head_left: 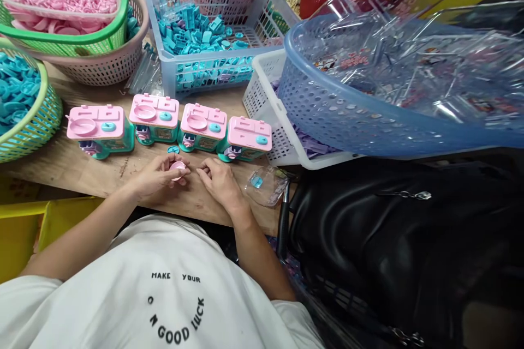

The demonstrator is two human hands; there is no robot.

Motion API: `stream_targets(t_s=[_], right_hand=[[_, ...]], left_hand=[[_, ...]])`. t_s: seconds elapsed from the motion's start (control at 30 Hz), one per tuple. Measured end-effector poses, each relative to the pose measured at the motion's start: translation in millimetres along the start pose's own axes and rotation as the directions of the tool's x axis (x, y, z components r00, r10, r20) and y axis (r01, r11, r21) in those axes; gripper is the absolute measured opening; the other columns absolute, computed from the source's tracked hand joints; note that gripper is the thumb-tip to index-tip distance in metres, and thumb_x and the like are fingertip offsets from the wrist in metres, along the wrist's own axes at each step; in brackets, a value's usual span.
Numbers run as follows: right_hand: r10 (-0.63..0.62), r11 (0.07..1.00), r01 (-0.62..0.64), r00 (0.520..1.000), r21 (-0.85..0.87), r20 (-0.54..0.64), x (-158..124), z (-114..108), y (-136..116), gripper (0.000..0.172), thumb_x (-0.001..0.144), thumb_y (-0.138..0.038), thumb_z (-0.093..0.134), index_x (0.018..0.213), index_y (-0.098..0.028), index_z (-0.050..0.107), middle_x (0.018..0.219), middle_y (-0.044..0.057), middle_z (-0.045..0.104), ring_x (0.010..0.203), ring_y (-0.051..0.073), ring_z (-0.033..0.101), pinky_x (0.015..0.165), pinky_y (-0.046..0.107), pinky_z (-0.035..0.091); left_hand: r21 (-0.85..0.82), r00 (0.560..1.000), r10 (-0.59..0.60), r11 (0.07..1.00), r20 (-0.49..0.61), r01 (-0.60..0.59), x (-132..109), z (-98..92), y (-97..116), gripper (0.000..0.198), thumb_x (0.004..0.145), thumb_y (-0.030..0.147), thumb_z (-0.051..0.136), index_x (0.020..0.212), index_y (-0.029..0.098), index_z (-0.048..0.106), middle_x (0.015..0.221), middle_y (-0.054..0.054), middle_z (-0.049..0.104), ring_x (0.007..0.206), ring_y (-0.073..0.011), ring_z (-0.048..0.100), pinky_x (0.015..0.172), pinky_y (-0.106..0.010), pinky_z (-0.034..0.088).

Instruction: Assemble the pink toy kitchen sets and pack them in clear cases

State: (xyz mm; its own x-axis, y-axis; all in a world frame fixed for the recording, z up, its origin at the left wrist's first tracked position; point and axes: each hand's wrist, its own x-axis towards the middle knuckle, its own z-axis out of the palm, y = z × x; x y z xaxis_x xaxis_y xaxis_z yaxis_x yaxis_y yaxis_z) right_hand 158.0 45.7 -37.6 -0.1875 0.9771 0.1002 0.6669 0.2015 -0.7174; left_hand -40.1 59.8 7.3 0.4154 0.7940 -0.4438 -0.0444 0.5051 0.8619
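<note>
My left hand is above the wooden table, its thumb and fingers closed on a small pink oval toy pan. Just to the right, my right hand has its fingers curled together; whatever is between them is hidden. Behind the hands stands a row of pink and teal toy kitchens. The leftmost kitchen carries a pink oval pan and a blue disc on top. On the rightmost kitchen I see a blue disc and no oval pan. A loose blue disc lies beyond my left fingers.
A clear bag with a blue piece lies right of my right hand. Baskets of parts line the back, including a blue crate and a green basket. A large blue basket of clear packaging overhangs the right. A black bag sits below it.
</note>
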Motion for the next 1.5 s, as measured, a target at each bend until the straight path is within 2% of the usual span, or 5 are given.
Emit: stream_targets(t_s=[0.13,0.3,0.67,0.8,1.5], right_hand=[[0.045,0.915,0.024,0.986,0.404,-0.161,-2.4,-2.2,-15.2,0.013,0.094,-0.032,0.056,0.089,-0.02,0.06,0.08,0.002,0.068,0.07,0.014,0.065,0.065,0.026,0.055],[-0.029,0.939,0.159,0.92,0.306,-0.391,-11.3,0.5,-24.7,0.011,0.094,-0.029,0.057,0.097,-0.021,0.063,0.085,0.003,0.07,0.076,0.015,0.067,0.072,0.028,0.057],[0.082,0.916,0.052,0.947,0.399,-0.311,-28.6,-11.7,-16.4,0.013,0.092,-0.03,0.062,0.088,-0.02,0.07,0.086,0.004,0.073,0.077,0.015,0.069,0.072,0.028,0.059],[0.177,0.869,0.014,0.925,0.494,-0.337,-30.8,-3.4,-16.9,0.017,0.089,-0.037,0.066,0.085,-0.02,0.069,0.092,0.005,0.07,0.084,0.016,0.069,0.072,0.027,0.059],[0.324,0.675,-0.009,0.902,0.738,-0.285,-28.1,18.8,-30.4,0.023,0.087,-0.043,0.067,0.085,-0.02,0.064,0.082,0.004,0.076,0.074,0.017,0.074,0.07,0.029,0.061]], left_hand=[[-0.058,0.998,-0.062,0.996,0.021,0.063,4.5,20.9,-6.0,0.053,0.064,0.054,0.086,0.084,0.014,0.059,0.069,0.001,0.062,0.055,-0.0086,0.056,0.043,-0.016,0.032],[-0.11,1.0,-0.014,0.994,0.002,0.014,7.9,32.0,-3.4,0.048,0.064,0.051,0.087,0.076,0.013,0.061,0.068,0.0,0.062,0.052,-0.0044,0.049,0.044,-0.016,0.027],[-0.086,0.997,0.074,0.993,-0.024,-0.075,9.9,30.1,-9.7,0.049,0.072,0.049,0.079,0.101,0.015,0.061,0.082,-0.004,0.07,0.06,-0.0101,0.059,0.051,-0.02,0.042],[0.244,0.989,0.118,0.965,-0.086,-0.094,8.5,25.8,-17.7,0.036,0.085,0.051,0.063,0.095,0.018,0.058,0.074,-0.002,0.068,0.047,-0.0102,0.052,0.044,-0.022,0.035],[0.68,0.771,0.633,0.595,-0.067,-0.429,6.6,39.4,-33.1,0.016,0.101,0.034,0.045,0.102,0.02,0.052,0.076,0.0,0.063,0.054,-0.0102,0.051,0.055,-0.024,0.043]])
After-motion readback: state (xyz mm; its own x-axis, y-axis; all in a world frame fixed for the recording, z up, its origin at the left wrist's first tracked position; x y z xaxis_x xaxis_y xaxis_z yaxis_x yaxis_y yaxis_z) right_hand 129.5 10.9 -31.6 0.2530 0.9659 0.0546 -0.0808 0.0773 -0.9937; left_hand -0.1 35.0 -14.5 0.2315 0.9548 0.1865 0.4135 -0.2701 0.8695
